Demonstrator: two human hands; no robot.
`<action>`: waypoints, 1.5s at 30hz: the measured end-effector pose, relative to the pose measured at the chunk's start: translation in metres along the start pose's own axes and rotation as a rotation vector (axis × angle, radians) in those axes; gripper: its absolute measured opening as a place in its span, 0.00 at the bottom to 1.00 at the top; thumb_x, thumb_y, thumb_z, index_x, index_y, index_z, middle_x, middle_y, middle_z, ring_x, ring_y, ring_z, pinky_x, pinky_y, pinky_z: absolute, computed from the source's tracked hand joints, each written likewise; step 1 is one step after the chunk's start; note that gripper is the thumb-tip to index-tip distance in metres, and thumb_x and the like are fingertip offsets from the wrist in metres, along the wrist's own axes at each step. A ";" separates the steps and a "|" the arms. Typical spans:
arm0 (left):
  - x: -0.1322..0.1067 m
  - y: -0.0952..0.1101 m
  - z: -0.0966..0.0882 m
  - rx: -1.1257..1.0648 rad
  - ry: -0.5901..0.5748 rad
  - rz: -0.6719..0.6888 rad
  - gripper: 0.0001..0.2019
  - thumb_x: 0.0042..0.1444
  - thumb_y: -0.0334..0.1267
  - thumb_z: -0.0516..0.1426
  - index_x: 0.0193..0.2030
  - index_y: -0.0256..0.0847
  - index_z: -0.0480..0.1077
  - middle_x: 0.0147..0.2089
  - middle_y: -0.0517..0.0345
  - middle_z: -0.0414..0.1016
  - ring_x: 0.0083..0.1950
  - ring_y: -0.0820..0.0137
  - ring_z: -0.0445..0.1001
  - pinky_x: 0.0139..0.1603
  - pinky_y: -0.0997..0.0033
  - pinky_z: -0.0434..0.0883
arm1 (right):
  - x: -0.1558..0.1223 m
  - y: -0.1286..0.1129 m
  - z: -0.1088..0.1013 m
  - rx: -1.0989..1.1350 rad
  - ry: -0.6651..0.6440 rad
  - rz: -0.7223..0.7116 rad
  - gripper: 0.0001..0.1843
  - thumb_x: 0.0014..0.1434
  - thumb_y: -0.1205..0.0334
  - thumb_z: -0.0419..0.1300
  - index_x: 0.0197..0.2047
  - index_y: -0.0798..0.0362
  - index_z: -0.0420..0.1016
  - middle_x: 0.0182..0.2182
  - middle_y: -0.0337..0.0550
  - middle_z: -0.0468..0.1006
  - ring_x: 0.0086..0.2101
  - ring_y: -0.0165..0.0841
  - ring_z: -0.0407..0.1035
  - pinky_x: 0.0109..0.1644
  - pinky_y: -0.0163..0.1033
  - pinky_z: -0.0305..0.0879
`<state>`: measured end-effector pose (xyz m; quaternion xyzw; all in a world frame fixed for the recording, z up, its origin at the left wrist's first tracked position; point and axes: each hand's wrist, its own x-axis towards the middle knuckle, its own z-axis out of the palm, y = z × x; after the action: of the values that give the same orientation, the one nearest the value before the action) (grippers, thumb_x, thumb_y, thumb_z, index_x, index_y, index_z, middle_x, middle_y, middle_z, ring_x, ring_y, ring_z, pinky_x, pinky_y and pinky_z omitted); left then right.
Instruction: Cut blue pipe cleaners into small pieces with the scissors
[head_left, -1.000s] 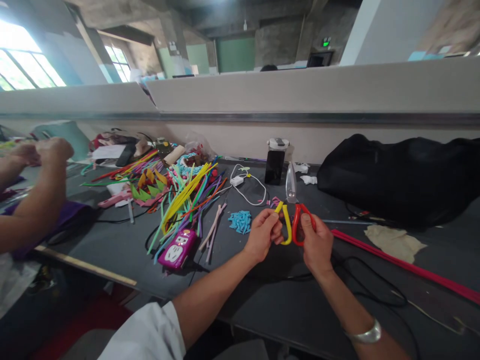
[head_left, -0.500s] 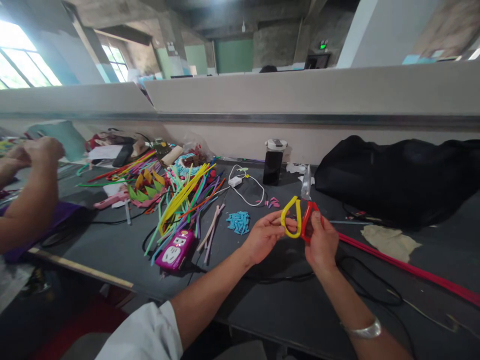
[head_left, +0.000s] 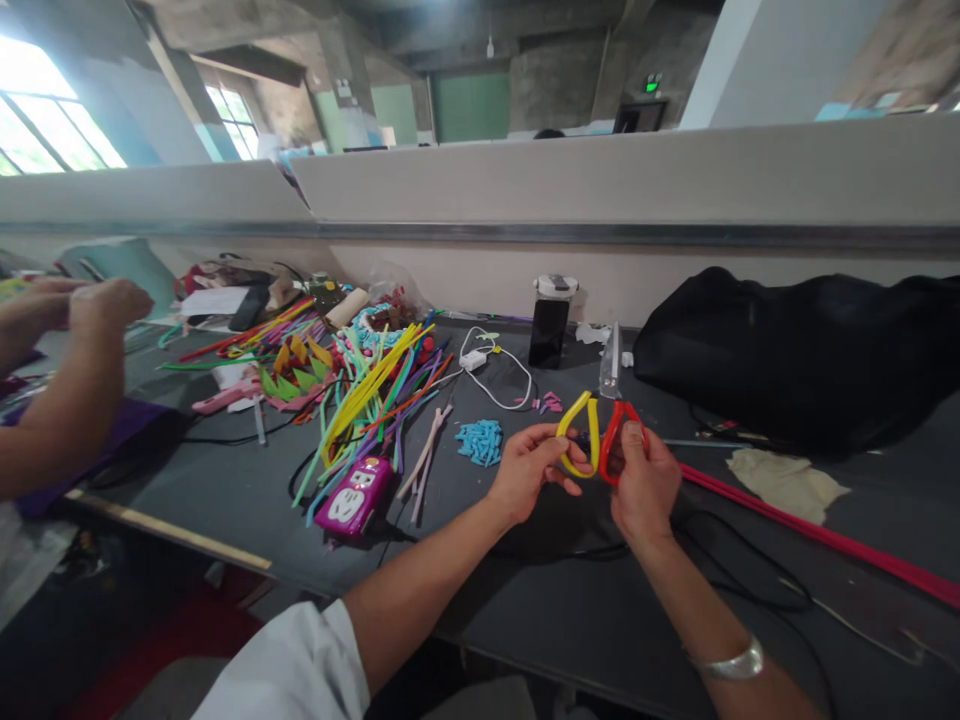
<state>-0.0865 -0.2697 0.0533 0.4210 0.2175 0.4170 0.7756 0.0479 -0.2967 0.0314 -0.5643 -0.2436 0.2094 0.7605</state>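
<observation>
A pair of scissors (head_left: 610,378) with one yellow and one red handle is held above the table, blades pointing away from me. My left hand (head_left: 523,472) pinches the yellow loop between thumb and fingers. Around the red loop, my right hand (head_left: 649,488) is closed with its thumb on top; a silver bracelet (head_left: 731,663) circles that wrist. Left of my left hand lies a heap of short blue pieces (head_left: 480,442). A few small pink pieces (head_left: 552,402) lie beyond the scissors.
Colourful fuzzy stems (head_left: 375,390) lie around a purple device (head_left: 354,497). A bottle (head_left: 550,325), a white cable (head_left: 474,361) and a black bag (head_left: 795,350) sit toward the partition. Red stems (head_left: 817,533) and a cloth (head_left: 786,484) lie right. A co-worker's arm (head_left: 82,390) reaches in left.
The scissors stay in both hands with a slight turn, and my left fingers have shifted a little on the yellow handle. The co-worker's hands have moved slightly right.
</observation>
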 end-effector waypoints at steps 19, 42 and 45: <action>-0.004 0.005 0.006 -0.157 -0.122 -0.008 0.18 0.50 0.36 0.63 0.48 0.30 0.73 0.39 0.45 0.79 0.38 0.61 0.79 0.36 0.67 0.76 | 0.001 -0.005 0.002 0.252 -0.045 0.199 0.22 0.48 0.46 0.66 0.40 0.55 0.76 0.28 0.37 0.76 0.25 0.27 0.67 0.28 0.33 0.66; -0.004 0.005 0.002 -0.173 -0.214 -0.016 0.16 0.52 0.33 0.62 0.48 0.30 0.73 0.41 0.45 0.78 0.41 0.61 0.79 0.38 0.67 0.76 | -0.003 -0.010 0.004 0.277 -0.053 0.250 0.22 0.46 0.46 0.67 0.38 0.55 0.76 0.25 0.35 0.73 0.23 0.26 0.64 0.26 0.32 0.62; -0.004 0.006 0.002 -0.162 -0.166 -0.011 0.15 0.51 0.33 0.62 0.46 0.30 0.74 0.36 0.47 0.78 0.37 0.63 0.79 0.34 0.68 0.76 | -0.003 -0.006 0.004 0.260 -0.072 0.204 0.22 0.48 0.45 0.66 0.39 0.55 0.75 0.24 0.34 0.72 0.23 0.26 0.64 0.26 0.32 0.62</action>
<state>-0.0898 -0.2721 0.0592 0.3887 0.1204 0.3929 0.8246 0.0439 -0.2972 0.0378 -0.4749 -0.1830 0.3353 0.7928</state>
